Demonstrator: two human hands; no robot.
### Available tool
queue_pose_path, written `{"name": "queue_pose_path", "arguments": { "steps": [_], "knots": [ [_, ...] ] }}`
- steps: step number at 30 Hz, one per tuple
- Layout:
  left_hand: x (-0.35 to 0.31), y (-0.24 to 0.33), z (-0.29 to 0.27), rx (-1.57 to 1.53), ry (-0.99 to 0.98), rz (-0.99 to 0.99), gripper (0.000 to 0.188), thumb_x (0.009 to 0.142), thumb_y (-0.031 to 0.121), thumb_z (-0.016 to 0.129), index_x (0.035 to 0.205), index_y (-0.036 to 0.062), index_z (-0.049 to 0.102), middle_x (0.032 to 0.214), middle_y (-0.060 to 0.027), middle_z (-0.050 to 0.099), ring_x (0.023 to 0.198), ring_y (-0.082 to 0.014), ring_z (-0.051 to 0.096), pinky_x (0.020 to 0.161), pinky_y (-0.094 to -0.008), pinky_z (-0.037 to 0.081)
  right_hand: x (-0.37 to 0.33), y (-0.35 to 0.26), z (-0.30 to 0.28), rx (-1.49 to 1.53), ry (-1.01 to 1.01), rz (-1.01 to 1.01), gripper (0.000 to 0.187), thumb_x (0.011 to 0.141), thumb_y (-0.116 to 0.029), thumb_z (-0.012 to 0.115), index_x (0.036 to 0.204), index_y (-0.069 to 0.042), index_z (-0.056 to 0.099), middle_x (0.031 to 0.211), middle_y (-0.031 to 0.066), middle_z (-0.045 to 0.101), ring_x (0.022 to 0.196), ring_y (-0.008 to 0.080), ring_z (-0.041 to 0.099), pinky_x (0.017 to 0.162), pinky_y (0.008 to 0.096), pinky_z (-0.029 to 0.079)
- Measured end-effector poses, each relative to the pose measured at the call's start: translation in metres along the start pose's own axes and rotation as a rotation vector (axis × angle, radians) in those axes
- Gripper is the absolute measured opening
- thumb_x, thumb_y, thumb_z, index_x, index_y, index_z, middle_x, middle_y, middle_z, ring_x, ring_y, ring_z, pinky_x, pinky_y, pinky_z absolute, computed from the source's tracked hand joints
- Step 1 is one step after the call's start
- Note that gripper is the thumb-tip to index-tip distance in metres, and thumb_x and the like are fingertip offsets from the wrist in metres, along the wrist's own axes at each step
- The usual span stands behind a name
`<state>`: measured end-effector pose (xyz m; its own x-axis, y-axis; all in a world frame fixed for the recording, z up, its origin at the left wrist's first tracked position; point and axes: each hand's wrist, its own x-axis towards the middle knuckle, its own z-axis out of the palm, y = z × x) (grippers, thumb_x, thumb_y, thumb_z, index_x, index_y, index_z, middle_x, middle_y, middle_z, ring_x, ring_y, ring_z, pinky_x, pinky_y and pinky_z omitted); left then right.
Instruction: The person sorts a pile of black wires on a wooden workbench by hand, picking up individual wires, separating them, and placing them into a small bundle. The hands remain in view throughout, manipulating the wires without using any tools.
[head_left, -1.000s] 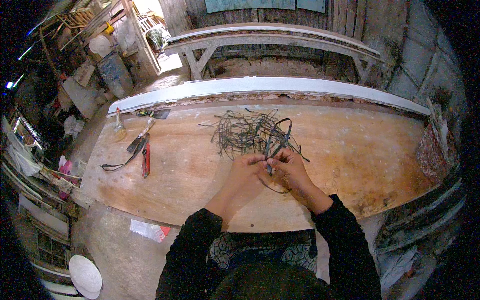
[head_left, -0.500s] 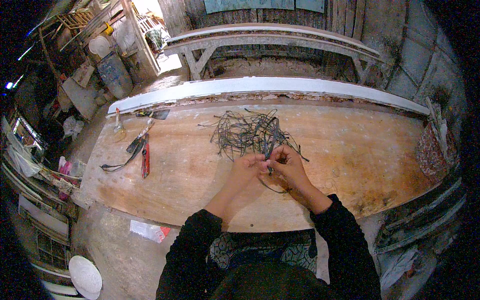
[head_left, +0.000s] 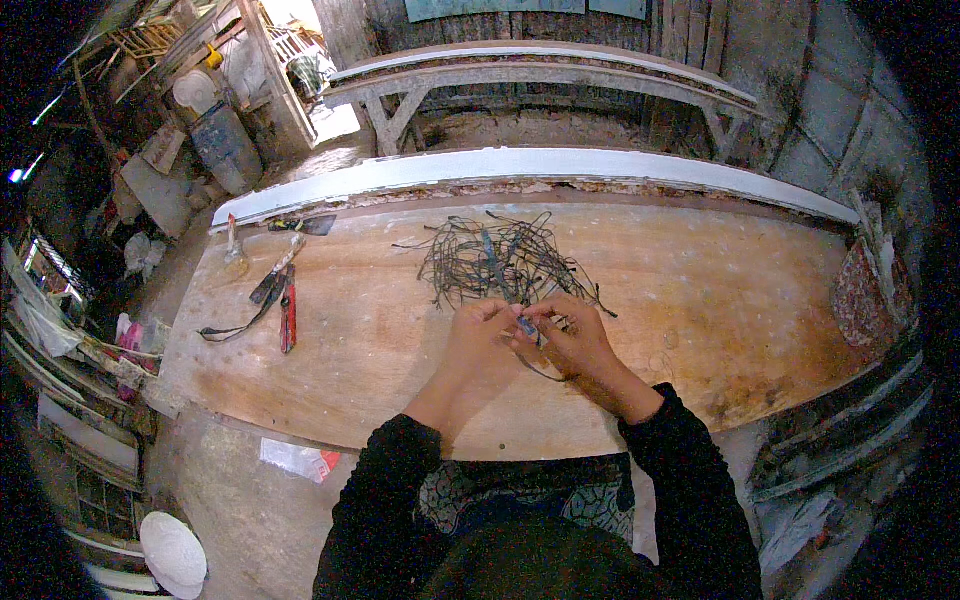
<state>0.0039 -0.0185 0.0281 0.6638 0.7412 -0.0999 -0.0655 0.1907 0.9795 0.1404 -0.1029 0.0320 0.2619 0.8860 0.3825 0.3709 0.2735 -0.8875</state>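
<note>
Small blue-grey piece [head_left: 526, 325] sits between both hands, near-centre of the wooden tabletop [head_left: 700, 300], just near of the wire tangle [head_left: 505, 262].

Head view:
- Left hand [head_left: 478, 345]: fingers curled in, fingertips pinching the piece from the left. Grasping, not clenched flat.
- Right hand [head_left: 572, 337]: fingers bent, thumb and forefinger closed on the same piece from the right. Fingertips of both hands meet at it.
- A thin dark wire strand [head_left: 545, 372] loops out below the right hand, lying on the board.
- Wire tangle: loose pile of thin dark wires, far side of the hands, touching or nearly touching the right fingertips; can't tell which.
- Left end of the tabletop: red-handled pliers [head_left: 288, 312], a dark strap-like strip [head_left: 240, 320] beside them, a small brush-like tool [head_left: 235, 255] further off.
- White plank [head_left: 520, 165] runs along the far edge of the tabletop; wooden bench [head_left: 540, 75] beyond it.

Hard to make out:
- The piece is mostly covered by fingers; its kind is unclear.
- Palms are hidden.
- Both forearms in black sleeves [head_left: 385, 500] run out at the lower edge.
- Rim of the picture is dark and bent.
</note>
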Motion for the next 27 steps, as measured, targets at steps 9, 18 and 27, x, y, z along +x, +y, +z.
{"name": "queue_pose_path", "arguments": {
  "steps": [9, 18, 27],
  "knots": [
    [-0.001, 0.002, 0.003, -0.097, 0.025, 0.014, 0.011, 0.080, 0.011, 0.057, 0.075, 0.0012, 0.057, 0.066, -0.0036, 0.056, 0.056, -0.0103, 0.050, 0.049, -0.0221, 0.039, 0.001, -0.009, -0.003, -0.336, -0.039, -0.350, 0.013, 0.066, -0.011, 0.065, 0.077, -0.006, 0.059, 0.069, 0.0104, 0.055, 0.068, 0.0277, 0.055, 0.062, 0.0343, 0.044],
    [0.010, -0.006, 0.003, 0.030, 0.004, 0.084, 0.014, 0.081, 0.018, 0.057, 0.079, 0.0044, 0.056, 0.070, -0.0013, 0.055, 0.062, -0.0085, 0.052, 0.055, -0.0230, 0.046, 0.002, 0.017, 0.001, 0.491, 0.085, 0.296, 0.006, 0.077, -0.008, 0.060, 0.081, -0.003, 0.059, 0.076, 0.0015, 0.058, 0.069, 0.0081, 0.051, 0.064, 0.0222, 0.042],
    [0.033, 0.016, 0.028, 0.070, 0.010, 0.111, 0.012, 0.083, 0.017, 0.054, 0.079, 0.0062, 0.054, 0.074, -0.0014, 0.056, 0.066, -0.0083, 0.053, 0.055, -0.0225, 0.046, 0.005, 0.017, -0.010, 0.309, 0.203, 0.208, 0.014, 0.080, -0.012, 0.057, 0.088, 0.000, 0.059, 0.078, 0.0017, 0.059, 0.071, 0.0080, 0.052, 0.065, 0.0208, 0.042]
  ]
}}
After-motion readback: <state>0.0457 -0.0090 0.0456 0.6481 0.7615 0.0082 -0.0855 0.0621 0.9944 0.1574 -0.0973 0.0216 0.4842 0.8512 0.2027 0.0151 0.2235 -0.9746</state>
